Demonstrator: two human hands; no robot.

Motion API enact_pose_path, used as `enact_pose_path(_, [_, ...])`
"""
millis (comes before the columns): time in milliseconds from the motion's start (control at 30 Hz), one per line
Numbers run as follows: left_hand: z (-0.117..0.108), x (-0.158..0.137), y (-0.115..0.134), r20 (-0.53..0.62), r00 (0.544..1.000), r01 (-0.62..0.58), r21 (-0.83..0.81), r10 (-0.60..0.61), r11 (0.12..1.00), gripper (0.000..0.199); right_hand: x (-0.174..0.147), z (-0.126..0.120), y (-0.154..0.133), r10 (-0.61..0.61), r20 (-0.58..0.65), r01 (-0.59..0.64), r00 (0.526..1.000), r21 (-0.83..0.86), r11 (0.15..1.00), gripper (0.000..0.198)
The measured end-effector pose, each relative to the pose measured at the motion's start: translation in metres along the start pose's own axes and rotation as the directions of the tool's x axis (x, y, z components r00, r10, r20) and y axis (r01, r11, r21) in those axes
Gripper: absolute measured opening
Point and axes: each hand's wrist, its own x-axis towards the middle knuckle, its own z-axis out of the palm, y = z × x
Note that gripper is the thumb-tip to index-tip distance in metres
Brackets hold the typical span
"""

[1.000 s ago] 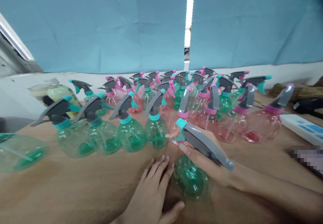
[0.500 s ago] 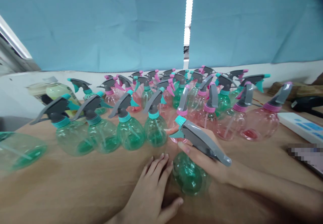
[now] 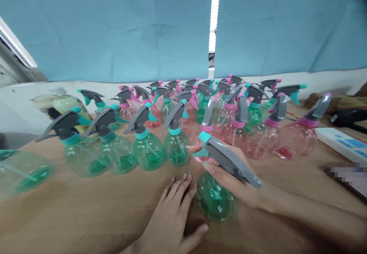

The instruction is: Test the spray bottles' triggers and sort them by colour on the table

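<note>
At bottom middle, my right hand (image 3: pixel 245 193) grips a green bottle (image 3: pixel 215 200); my left hand (image 3: pixel 169 217) lies open on the table (image 3: pixel 97 212) beside it.

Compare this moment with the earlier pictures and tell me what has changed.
Nothing on the table visibly changed; only the whole view shifted slightly. Nothing was taken hold of or let go. The right hand still holds the green spray bottle around its neck, and the left hand stays spread beside it. The other green bottles and the pink bottles stand as they were.
</note>
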Motion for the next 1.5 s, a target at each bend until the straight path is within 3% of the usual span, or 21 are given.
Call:
enact_pose_path(200, [-0.003,-0.001,0.002,0.030,0.999,0.012,0.014,-0.012,1.000,0.065,0.000,0.002,-0.001,-0.060,-0.051,0.059,0.997,-0.019,0.998,0.014])
enact_pose_path(667, [-0.002,-0.001,0.002,0.029,1.000,0.009,0.004,-0.009,1.000,0.065,0.000,-0.001,-0.001,0.025,0.032,-0.027,0.999,0.063,0.998,0.017])
enact_pose_path(967, [-0.002,0.001,0.001,0.074,0.997,0.009,0.030,-0.012,1.000,0.067,-0.002,0.001,-0.005,-0.085,-0.040,0.082,0.996,-0.074,0.994,0.014])
enact_pose_path(1333, [0.000,-0.001,0.001,0.003,1.000,-0.011,0.009,0.011,1.000,0.065,-0.003,-0.004,-0.007,-0.050,0.018,0.051,0.999,-0.121,0.991,0.008])
enact_pose_path(1500, [0.000,0.000,0.001,0.026,1.000,-0.012,0.020,0.012,1.000,0.064,-0.002,-0.004,-0.008,-0.031,0.033,0.034,0.999,-0.096,0.995,0.007])
